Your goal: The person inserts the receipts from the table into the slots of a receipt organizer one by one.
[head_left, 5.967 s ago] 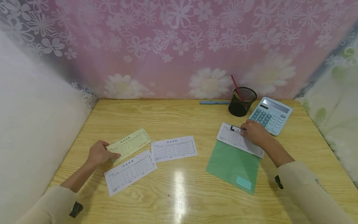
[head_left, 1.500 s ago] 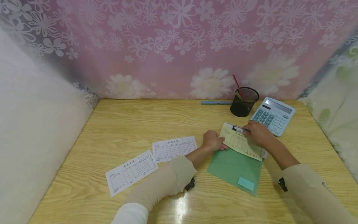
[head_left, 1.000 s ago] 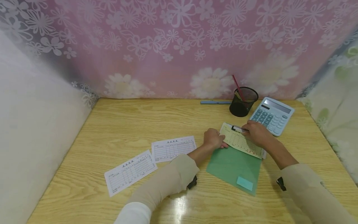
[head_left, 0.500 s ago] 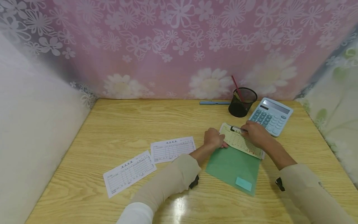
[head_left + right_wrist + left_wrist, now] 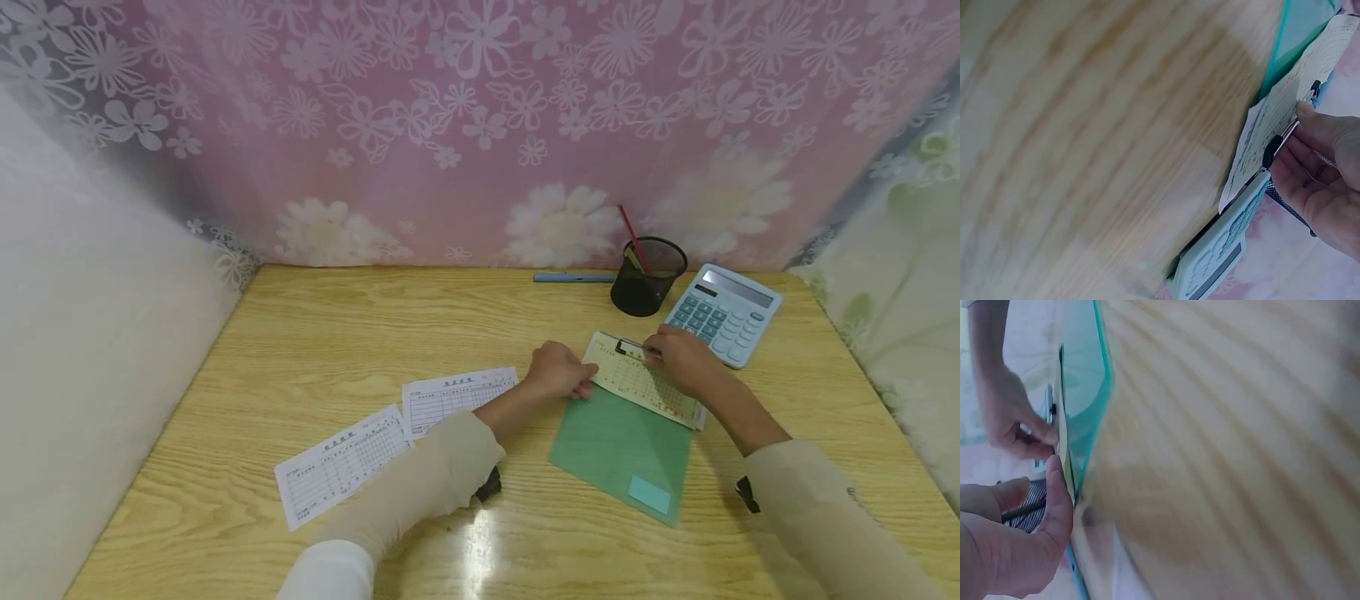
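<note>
A green translucent clipboard [image 5: 622, 446] lies on the table at right, with a light blue label at its lower corner. On its upper part lies a yellow printed slip [image 5: 637, 387] over white paper, whose edge shows at the right. My right hand [image 5: 681, 358] grips the wire clip [image 5: 1285, 137] with black ends at the board's top edge, thumb on one side and fingers on the other. My left hand [image 5: 555, 371] is at the slip's left corner. In the left wrist view its fingers [image 5: 1055, 503] are extended against the edge, the thumb standing apart from them.
Two white printed slips [image 5: 337, 467] lie to the left, partly under the left sleeve. A light blue calculator [image 5: 723, 312] stands behind the right hand. Beside it are a black mesh pen cup [image 5: 645, 283] holding a red pencil and a blue pen [image 5: 573, 277].
The left hand carried the yellow slip from the left side onto the clipboard over the white paper. In the last half second it drew slightly left. The right hand stayed on the clip.
</note>
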### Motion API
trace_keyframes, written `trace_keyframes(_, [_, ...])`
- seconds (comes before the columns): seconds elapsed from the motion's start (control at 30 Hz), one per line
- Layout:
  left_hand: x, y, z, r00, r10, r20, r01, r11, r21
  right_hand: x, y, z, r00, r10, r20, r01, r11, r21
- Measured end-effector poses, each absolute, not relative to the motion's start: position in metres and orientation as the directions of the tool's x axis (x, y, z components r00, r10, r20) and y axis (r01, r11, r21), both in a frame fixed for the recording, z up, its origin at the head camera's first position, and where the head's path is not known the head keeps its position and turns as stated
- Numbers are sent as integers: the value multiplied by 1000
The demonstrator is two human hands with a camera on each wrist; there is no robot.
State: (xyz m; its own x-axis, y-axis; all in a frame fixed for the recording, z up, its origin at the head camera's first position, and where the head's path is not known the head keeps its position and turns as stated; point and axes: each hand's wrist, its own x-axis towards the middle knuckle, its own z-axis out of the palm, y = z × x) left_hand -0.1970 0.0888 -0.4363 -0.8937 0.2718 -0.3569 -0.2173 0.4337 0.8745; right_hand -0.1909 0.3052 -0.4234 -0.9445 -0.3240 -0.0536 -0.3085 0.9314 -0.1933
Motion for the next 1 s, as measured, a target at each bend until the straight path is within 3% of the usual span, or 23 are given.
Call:
trace_keyframes(0.27, [-201,7,-419,-893,362,-267,-59,495,867,-191,305,-426,-949,-308,-68,-288,934,-210])
trace_keyframes(0.7, [-192,-110,-422,-940,169,-296,-96,702,705,-192,309,-426,-936,-353,15,-348,914,-208])
trace_keyframes(1.0, [-179,-145,-431,-949,98,-300,-130,745,654,-195,305,-423,-943,-328,-61,-308,927,-214])
